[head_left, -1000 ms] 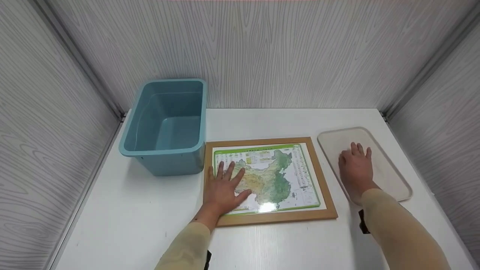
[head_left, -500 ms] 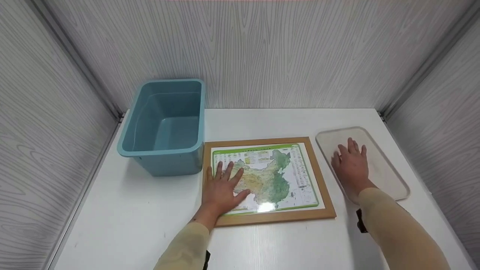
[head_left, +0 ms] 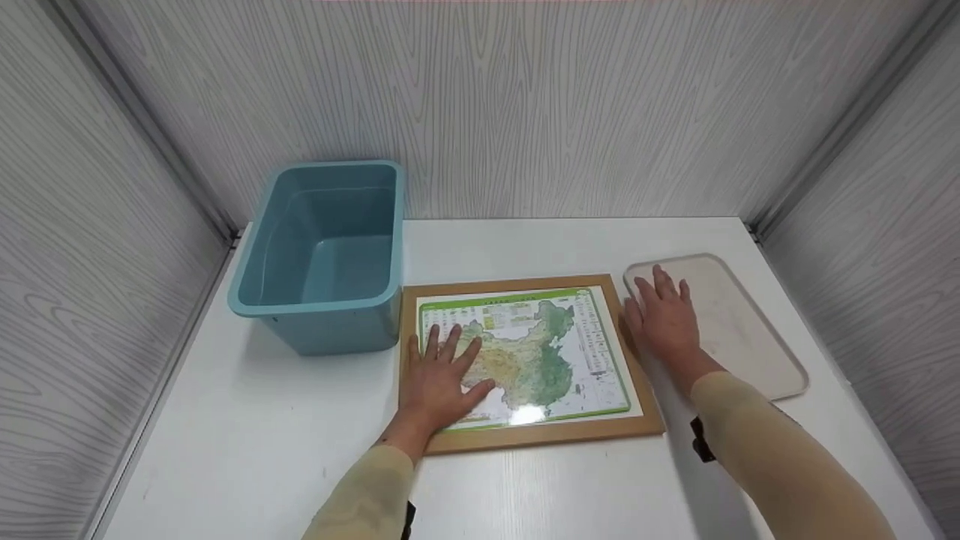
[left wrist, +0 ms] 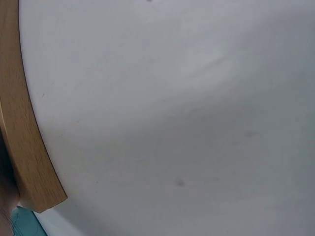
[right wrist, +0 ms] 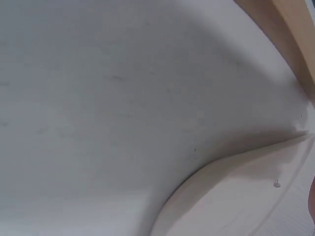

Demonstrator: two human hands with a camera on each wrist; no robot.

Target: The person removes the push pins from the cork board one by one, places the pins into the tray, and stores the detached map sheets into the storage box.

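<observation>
Left hand (head_left: 442, 379) lies flat, fingers spread, on the framed map (head_left: 525, 356); right hand (head_left: 664, 322), open, holds nothing between map and tray (head_left: 750, 330); uneven pressing could skid the frame across the desk (head_left: 247, 420) against the bin (head_left: 322, 255) beyond the left hand.

I look down at a white table (head_left: 247, 442) with a smooth, matte top, and I see a few tiny dark specks on it. Three walls enclose it: a back wall (head_left: 525, 105), a left wall (head_left: 82, 247) and a right wall (head_left: 885, 195), all covered with pale grey panels in a wood-grain pattern. In each back corner a metal strip (head_left: 142, 127) runs diagonally down to the table. The light is soft and even, and it gives faint shadows on the table surface.
</observation>
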